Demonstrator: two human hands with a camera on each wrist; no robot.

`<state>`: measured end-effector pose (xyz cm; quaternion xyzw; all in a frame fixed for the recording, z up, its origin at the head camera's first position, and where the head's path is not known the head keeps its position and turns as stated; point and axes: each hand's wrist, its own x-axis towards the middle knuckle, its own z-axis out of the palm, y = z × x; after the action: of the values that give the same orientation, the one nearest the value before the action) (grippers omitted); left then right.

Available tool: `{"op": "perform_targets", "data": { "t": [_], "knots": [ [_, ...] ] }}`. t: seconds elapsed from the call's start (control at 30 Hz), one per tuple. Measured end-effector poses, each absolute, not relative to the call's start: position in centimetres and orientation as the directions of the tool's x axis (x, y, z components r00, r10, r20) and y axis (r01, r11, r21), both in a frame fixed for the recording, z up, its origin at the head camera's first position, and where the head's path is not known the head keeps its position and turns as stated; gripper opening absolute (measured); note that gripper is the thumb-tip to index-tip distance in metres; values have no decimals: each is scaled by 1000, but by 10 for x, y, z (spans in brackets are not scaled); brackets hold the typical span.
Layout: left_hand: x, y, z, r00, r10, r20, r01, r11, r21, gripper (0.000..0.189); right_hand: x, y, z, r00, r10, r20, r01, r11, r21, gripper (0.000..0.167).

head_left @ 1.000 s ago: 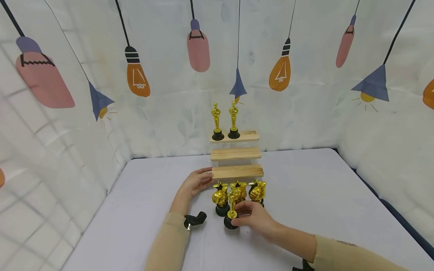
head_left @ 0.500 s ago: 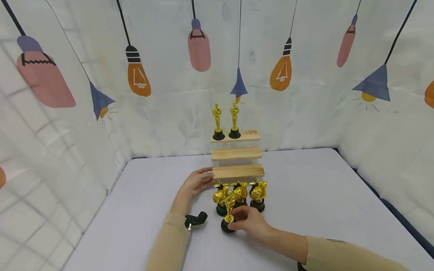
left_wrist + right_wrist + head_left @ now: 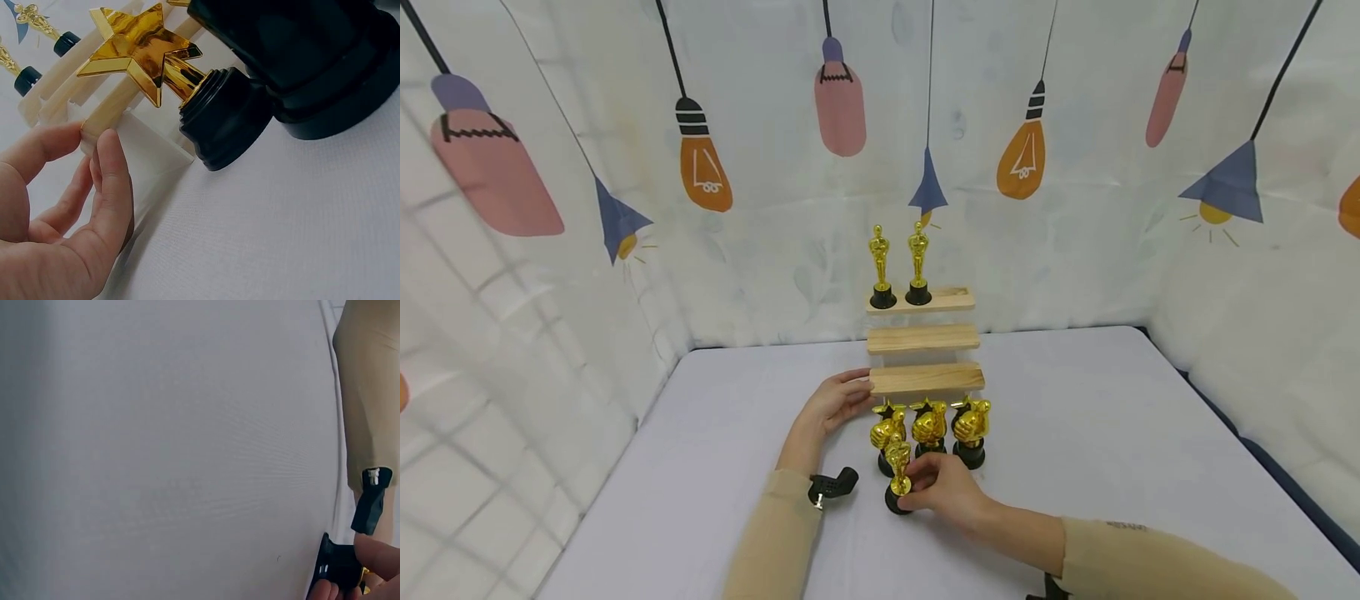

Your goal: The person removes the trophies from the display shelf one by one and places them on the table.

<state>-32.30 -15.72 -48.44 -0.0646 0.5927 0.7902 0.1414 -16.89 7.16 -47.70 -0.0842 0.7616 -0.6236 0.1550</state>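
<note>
My left hand [image 3: 837,402] pinches the left end of the lowest board of a three-step wooden display stand [image 3: 925,337], close up in the left wrist view. With thumb and fingers my right hand [image 3: 951,492] grips the black base of a gold figure trophy [image 3: 898,467], low over the table in front of the others. Behind it stand several gold trophies, among them a thumbs-up trophy [image 3: 972,423] and a star trophy [image 3: 140,50], on black bases. On the top board two gold statuette trophies [image 3: 918,262] stand upright at left and middle.
A white cloth covers the table [image 3: 737,433], whose back edge meets a hanging curtain [image 3: 775,250] printed with lamps. Each wrist carries a black strapped device [image 3: 833,486]. The thumbs-up trophies stand tightly in a row before the lowest board.
My right hand has drawn the gold figure trophy left and slightly towards me, baring the thumbs-up trophies on the right. The left hand has stayed on the board.
</note>
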Motion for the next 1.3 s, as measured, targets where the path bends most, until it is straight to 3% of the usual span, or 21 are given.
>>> {"op": "perform_targets", "data": {
  "t": [0.17,0.83,1.3],
  "knots": [
    [-322,-158,-484,-951,148,-271,-301,-254,919,50,-168,69,-478,-943,-324,-73,-18,270,-963,38],
    [-319,-156,-482,-958,125,-258,-282,-248,927,50,-169,67,-480,-949,-313,-41,-35,233,-972,34],
    [-319,-156,-482,-958,138,-253,-280,-234,931,52,-164,95,-470,-935,-355,-1,-80,214,-973,31]
  ]
}}
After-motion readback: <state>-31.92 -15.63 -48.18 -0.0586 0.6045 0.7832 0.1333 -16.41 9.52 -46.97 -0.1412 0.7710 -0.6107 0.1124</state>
